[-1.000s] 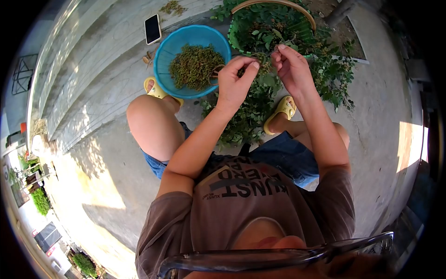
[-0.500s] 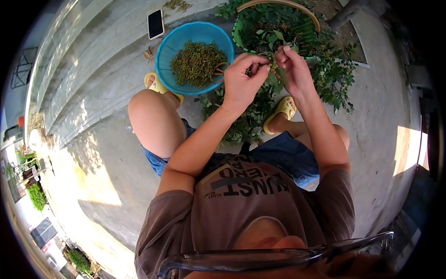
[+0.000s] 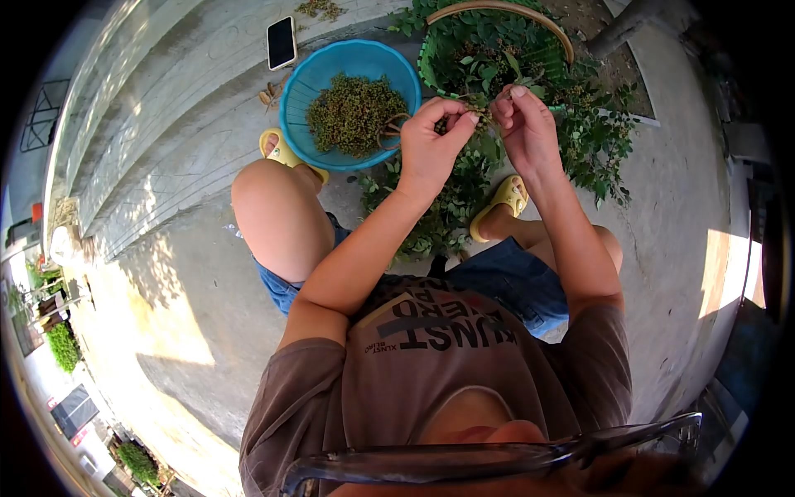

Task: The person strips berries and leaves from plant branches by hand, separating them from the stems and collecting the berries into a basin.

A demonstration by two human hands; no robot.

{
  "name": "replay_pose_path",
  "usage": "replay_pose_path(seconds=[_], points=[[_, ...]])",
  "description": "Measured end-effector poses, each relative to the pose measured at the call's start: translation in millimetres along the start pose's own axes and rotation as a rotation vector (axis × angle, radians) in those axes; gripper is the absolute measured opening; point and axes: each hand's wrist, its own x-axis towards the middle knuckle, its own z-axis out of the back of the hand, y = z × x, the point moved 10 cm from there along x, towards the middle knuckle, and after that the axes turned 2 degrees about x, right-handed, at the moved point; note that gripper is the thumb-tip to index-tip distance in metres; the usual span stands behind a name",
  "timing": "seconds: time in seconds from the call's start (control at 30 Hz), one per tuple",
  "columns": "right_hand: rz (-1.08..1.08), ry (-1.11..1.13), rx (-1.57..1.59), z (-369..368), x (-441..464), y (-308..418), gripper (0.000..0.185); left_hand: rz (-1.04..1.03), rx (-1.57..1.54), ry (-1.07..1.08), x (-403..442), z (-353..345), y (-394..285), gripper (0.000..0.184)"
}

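Above the leafy branches (image 3: 451,203), the left hand (image 3: 436,145) pinches a berry sprig (image 3: 480,106); whether the right hand (image 3: 530,137), just beside, grips it, I cannot tell. Plucking seems in progress; the next pull calls for 2 steady hands.

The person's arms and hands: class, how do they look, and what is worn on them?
Short, loose, plain sleeves of a brown shirt leave the forearms bare. The left hand and right hand are ungloved.

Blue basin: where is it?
Head view, upper left of centre: blue basin sits right of the phone, left of the green basket and left hand.
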Motion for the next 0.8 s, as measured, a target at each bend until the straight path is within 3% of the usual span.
replay_pose_path(seconds=[0.07, 0.1, 0.17, 0.4, 0.6, 0.67, 0.7, 0.77, 0.8], points=[[0.036, -0.025, -0.051, -2, -1, 4, 0.016, 0.318, -0.276, -0.035, -6, -2, 26, 0.003], [0.036, -0.026, -0.049, -2, -1, 3, 0.016, 0.319, -0.275, -0.034, -5, -1, 26, 0.003], [0.05, -0.024, -0.078, -2, -1, 5, 0.015, 0.524, -0.574, -0.016, -12, -9, 41, 0.005], [0.088, -0.005, -0.142, -4, -1, 12, 0.014, 0.662, -0.72, 0.014, -15, -17, 52, 0.01], [0.188, 0.037, -0.416, -20, -11, 23, 0.012, 0.661, -0.661, 0.014, -16, -13, 64, 0.014], [0.241, 0.041, -0.725, -26, -18, 26, 0.01, 0.679, -0.654, 0.002, -18, -12, 71, 0.014], [0.238, 0.039, -0.725, -27, -19, 25, 0.01, 0.682, -0.654, 0.002, -19, -13, 72, 0.014], [0.772, 0.103, -1.28, -67, -42, 46, 0.015, 0.772, -0.68, -0.048, -25, -12, 83, 0.013], [0.769, 0.102, -1.281, -68, -42, 44, 0.015, 0.774, -0.68, -0.049, -26, -12, 84, 0.013]])
